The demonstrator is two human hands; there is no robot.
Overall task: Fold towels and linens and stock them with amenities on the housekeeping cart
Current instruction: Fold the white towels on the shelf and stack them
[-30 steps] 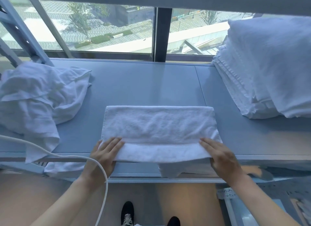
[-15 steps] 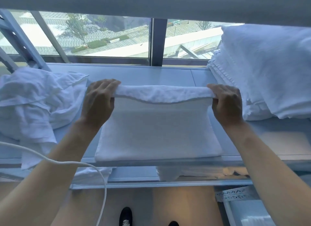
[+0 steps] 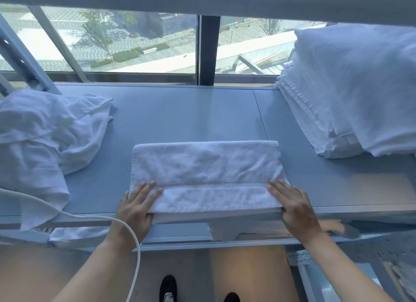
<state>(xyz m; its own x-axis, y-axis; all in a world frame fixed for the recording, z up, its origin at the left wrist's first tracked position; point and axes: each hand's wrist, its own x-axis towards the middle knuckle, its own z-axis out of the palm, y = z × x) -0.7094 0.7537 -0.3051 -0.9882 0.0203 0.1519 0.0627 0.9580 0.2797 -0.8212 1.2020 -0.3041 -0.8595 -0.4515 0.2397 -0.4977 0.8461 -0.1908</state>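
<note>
I see both grips released: my left hand and right hand lie flat on the nubby white terry towel, a folded rectangle on the smooth grey surface at centre frame.

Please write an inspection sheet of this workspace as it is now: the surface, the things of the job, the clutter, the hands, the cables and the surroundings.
Surface: grey table top, bare in the middle behind the towel.
Job's things: folded white towel lies flat at the near edge; stack of folded linens at the far right.
Clutter: heap of crumpled white linens at the left, partly hanging over the edge.
Hands: left hand and right hand rest with straight fingers on the towel's near corners.
Cables: white cable curves across the left forearm.
Surroundings: window behind the table; black shoes on the floor below.
</note>
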